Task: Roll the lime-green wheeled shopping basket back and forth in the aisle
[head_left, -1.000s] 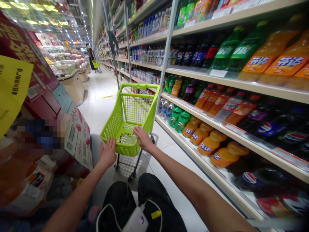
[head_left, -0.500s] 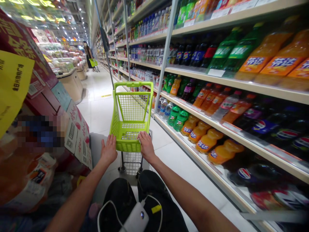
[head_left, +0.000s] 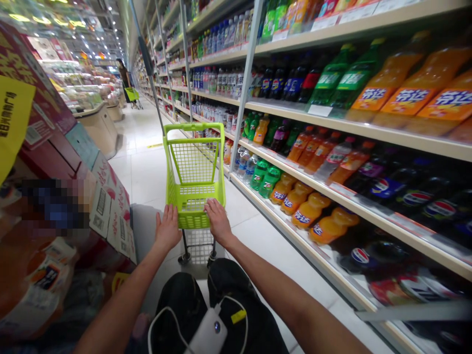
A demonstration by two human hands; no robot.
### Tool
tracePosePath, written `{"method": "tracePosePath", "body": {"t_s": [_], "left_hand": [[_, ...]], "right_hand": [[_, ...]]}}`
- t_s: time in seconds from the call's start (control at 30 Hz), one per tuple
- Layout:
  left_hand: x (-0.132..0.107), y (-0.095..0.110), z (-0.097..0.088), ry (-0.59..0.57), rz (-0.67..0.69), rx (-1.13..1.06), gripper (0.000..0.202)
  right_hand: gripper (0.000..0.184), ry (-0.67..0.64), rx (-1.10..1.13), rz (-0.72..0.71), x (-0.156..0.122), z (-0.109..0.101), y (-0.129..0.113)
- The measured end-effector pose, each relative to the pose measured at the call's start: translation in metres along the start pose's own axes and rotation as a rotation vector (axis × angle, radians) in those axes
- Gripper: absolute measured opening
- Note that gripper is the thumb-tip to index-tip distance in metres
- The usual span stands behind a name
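A lime-green shopping cart [head_left: 194,127] with a plastic lattice basket stands upright in front of my knees; its basket is bare inside. My left hand [head_left: 168,228] lies against the near left corner of the basket, fingers stretched upward and the thumb apart. On the near right corner, my right hand [head_left: 218,220] has its fingers bent over the rim. A white power bank [head_left: 206,332] with a white cable rests on my lap between dark trouser legs.
Drink shelves [head_left: 313,191] run along the right, filled with soda bottles. Stacked cartons [head_left: 110,211] and a yellow sign [head_left: 14,123] stand close on the left. A tiled floor [head_left: 142,172] leads ahead. Farther off, a person [head_left: 123,73] stands by another green cart [head_left: 132,93].
The view has shifted slightly, so the cart, shelves and cartons sit a little farther left. Both hands keep their places on the basket corners.
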State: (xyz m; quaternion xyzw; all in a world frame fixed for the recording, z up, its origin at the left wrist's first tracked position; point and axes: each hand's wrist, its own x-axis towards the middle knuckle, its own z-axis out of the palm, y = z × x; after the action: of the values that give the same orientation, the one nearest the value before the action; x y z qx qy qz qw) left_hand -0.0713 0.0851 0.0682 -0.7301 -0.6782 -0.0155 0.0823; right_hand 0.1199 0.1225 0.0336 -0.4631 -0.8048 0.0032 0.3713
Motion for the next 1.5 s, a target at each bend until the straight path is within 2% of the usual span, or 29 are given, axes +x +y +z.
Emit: {"method": "tracePosePath", "body": {"t_s": [0.13, 0.27, 0.33, 0.4, 0.53, 0.6, 0.73, 0.8, 0.87, 0.97, 1.1, 1.17, 1.33, 1.4, 1.5], "left_hand": [[-0.001, 0.002, 0.001, 0.031, 0.026, -0.033, 0.072], [-0.001, -0.008, 0.003, 0.05, 0.001, -0.074, 0.072], [-0.001, -0.016, 0.005, 0.033, -0.034, -0.084, 0.073], [0.0, -0.021, 0.006, 0.003, -0.036, -0.088, 0.073], [0.001, -0.022, 0.006, -0.023, -0.04, -0.114, 0.073], [0.001, -0.021, 0.004, -0.03, -0.038, -0.137, 0.073], [-0.005, -0.021, 0.0, -0.024, -0.015, -0.154, 0.07], [-0.01, -0.022, 0.0, -0.017, -0.016, -0.139, 0.07], [-0.016, -0.022, 0.0, -0.016, -0.024, -0.116, 0.071], [-0.024, -0.02, 0.0, -0.031, -0.03, -0.086, 0.072], [-0.029, -0.007, -0.004, -0.045, 0.002, -0.057, 0.073], [-0.027, 0.003, -0.008, -0.042, 0.028, -0.032, 0.072], [-0.016, 0.025, -0.015, -0.042, 0.065, 0.043, 0.071], [-0.013, 0.029, -0.016, -0.053, 0.063, 0.069, 0.07], [-0.012, 0.033, -0.015, -0.071, 0.05, 0.094, 0.07]], "right_hand": [[0.04, 0.002, 0.02, -0.011, 0.005, 0.02, -0.028], [0.041, -0.044, 0.059, -0.077, 0.017, 0.041, -0.056], [0.041, -0.053, 0.063, -0.104, 0.018, 0.041, -0.054], [0.041, -0.033, 0.048, -0.102, 0.016, 0.036, -0.043], [0.04, 0.041, -0.002, -0.027, 0.009, 0.024, -0.026], [0.039, 0.038, -0.006, -0.036, 0.011, 0.027, -0.034], [0.038, -0.045, 0.017, -0.128, 0.024, 0.046, -0.071], [0.037, -0.078, 0.019, -0.14, 0.027, 0.05, -0.081], [0.035, -0.096, 0.011, -0.138, 0.025, 0.047, -0.077], [0.035, -0.097, -0.018, -0.109, 0.016, 0.027, -0.05], [0.034, -0.034, -0.069, 0.005, 0.004, 0.001, -0.019], [0.034, -0.026, -0.078, 0.017, 0.001, -0.004, -0.019], [0.034, -0.102, -0.076, -0.111, -0.002, -0.004, -0.032], [0.032, -0.107, -0.091, -0.111, -0.003, -0.012, -0.022], [0.03, -0.081, -0.133, -0.023, -0.005, -0.032, 0.007]]}}
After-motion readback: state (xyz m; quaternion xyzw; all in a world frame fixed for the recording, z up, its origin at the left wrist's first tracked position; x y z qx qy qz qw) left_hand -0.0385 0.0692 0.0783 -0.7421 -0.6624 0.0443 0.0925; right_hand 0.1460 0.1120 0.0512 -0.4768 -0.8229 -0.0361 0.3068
